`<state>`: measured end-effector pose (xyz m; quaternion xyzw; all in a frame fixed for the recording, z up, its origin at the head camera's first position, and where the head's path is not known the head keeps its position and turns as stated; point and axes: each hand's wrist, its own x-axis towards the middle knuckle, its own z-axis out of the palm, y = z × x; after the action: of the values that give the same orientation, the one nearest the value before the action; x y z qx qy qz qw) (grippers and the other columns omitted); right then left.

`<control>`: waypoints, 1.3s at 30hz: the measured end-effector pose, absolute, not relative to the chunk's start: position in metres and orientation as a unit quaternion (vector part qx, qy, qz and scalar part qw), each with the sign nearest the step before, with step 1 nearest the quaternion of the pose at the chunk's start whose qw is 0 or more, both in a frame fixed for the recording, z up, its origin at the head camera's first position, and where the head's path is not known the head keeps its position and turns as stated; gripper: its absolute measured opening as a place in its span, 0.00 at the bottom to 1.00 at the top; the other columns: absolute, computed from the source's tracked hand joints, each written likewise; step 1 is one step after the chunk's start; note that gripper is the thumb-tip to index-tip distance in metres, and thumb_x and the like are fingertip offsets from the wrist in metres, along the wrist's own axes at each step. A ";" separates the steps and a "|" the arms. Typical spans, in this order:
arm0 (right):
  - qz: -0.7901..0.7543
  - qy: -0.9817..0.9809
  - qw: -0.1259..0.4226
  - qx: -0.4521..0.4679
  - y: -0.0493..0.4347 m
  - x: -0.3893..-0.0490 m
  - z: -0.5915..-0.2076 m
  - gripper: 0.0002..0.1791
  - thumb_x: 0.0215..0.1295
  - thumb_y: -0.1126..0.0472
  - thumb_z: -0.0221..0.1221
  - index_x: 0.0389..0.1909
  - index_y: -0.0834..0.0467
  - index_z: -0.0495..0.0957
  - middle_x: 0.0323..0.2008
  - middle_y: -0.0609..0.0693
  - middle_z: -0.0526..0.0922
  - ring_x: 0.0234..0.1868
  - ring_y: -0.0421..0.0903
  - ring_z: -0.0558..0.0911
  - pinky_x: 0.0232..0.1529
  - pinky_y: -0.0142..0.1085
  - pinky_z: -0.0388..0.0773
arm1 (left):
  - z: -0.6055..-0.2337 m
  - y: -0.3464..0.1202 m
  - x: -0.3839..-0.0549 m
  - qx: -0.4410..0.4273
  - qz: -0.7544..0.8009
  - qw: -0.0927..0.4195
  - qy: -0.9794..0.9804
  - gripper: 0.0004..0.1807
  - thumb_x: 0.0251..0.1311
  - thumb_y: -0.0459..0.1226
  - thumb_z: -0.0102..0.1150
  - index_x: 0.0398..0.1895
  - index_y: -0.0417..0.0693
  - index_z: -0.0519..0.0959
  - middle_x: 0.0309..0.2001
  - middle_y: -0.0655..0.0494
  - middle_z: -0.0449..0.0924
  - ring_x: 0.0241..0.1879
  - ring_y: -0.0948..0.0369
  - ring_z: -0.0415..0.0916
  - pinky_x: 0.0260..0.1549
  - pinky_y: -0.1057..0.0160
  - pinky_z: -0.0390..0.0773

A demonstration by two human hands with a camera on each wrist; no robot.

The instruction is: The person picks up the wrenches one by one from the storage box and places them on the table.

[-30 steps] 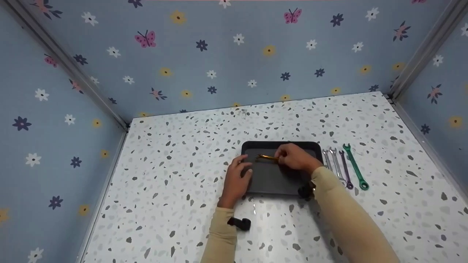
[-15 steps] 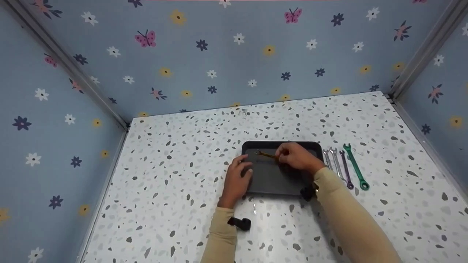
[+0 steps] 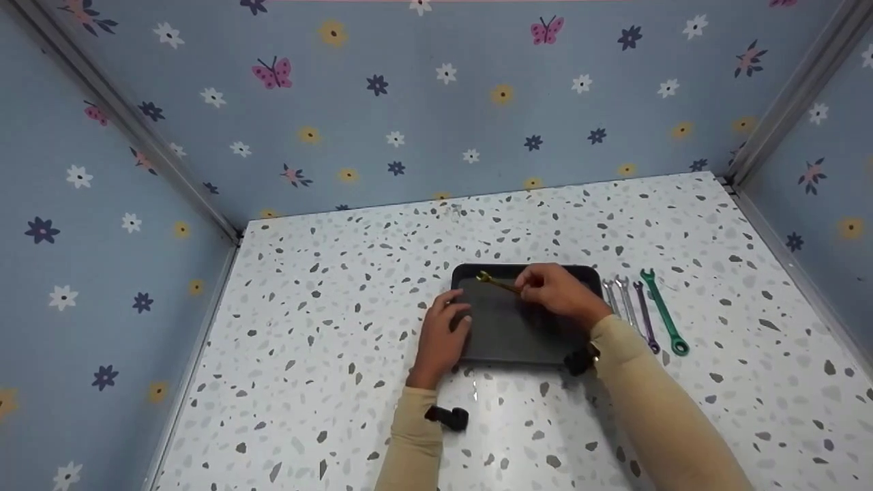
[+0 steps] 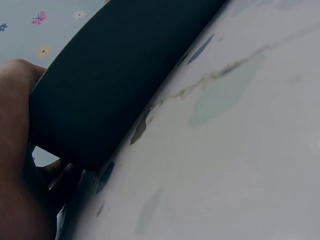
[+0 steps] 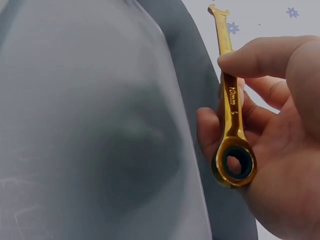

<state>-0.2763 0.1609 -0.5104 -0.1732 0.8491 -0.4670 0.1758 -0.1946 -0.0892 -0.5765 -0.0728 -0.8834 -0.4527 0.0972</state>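
Observation:
A dark grey baking tray lies on the speckled tabletop. At its left side is my left hand, holding the rim; in the left wrist view, that hand shows at the tray's dark outer wall, with fingers partly hidden at the lower edge. My right hand pinches a gold combination wrench above the tray. Seen from the right wrist, the wrench sits between thumb and fingers, its ring end near the palm and open end pointing away; "10mm" seems stamped on the shank.
Right of the tray lie two silver wrenches, a purple wrench and a longer green wrench, side by side. Blue flowered panels stand around the back and sides of the table.
The gold wrench's open end has tipped upward and toward the far rim, while my right hand has shifted slightly right. My left hand and the tray have stayed put.

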 end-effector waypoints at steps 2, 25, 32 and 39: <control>-0.479 0.843 0.178 -0.167 0.161 -0.275 -0.509 0.09 0.62 0.68 0.61 0.42 0.57 0.81 0.37 0.53 0.81 0.38 0.49 0.78 0.41 0.42 0.75 | -0.576 -0.089 -0.195 -0.073 -0.451 0.098 -0.884 0.13 0.69 0.37 0.57 0.53 0.45 0.83 0.69 0.58 0.69 0.70 0.56 0.62 0.69 0.53 0.61; -0.524 0.827 0.147 -0.143 0.176 -0.266 -0.495 0.10 0.63 0.70 0.59 0.44 0.62 0.81 0.36 0.55 0.79 0.37 0.50 0.76 0.36 0.37 0.75 | -0.579 -0.089 -0.196 -0.080 -0.457 0.100 -0.880 0.13 0.69 0.36 0.58 0.53 0.44 0.83 0.68 0.59 0.69 0.71 0.56 0.62 0.68 0.52 0.62; -0.532 0.825 0.138 -0.129 0.186 -0.262 -0.490 0.11 0.62 0.70 0.58 0.45 0.60 0.81 0.38 0.55 0.79 0.38 0.50 0.76 0.36 0.37 0.75 | -0.578 -0.089 -0.196 -0.075 -0.460 0.098 -0.880 0.13 0.69 0.36 0.58 0.53 0.45 0.83 0.68 0.59 0.69 0.71 0.57 0.62 0.69 0.54 0.61; -0.543 0.821 0.130 -0.118 0.196 -0.257 -0.488 0.09 0.66 0.67 0.59 0.46 0.59 0.81 0.38 0.54 0.78 0.34 0.50 0.75 0.32 0.39 0.75 | -0.578 -0.089 -0.196 -0.070 -0.461 0.097 -0.879 0.13 0.68 0.37 0.58 0.53 0.45 0.83 0.68 0.60 0.69 0.71 0.56 0.62 0.69 0.53 0.61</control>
<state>-0.2567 0.1963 -0.4879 -0.1176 0.8209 -0.5435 0.1298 -0.1960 -0.0892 -0.5779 -0.0704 -0.8791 -0.4614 0.0965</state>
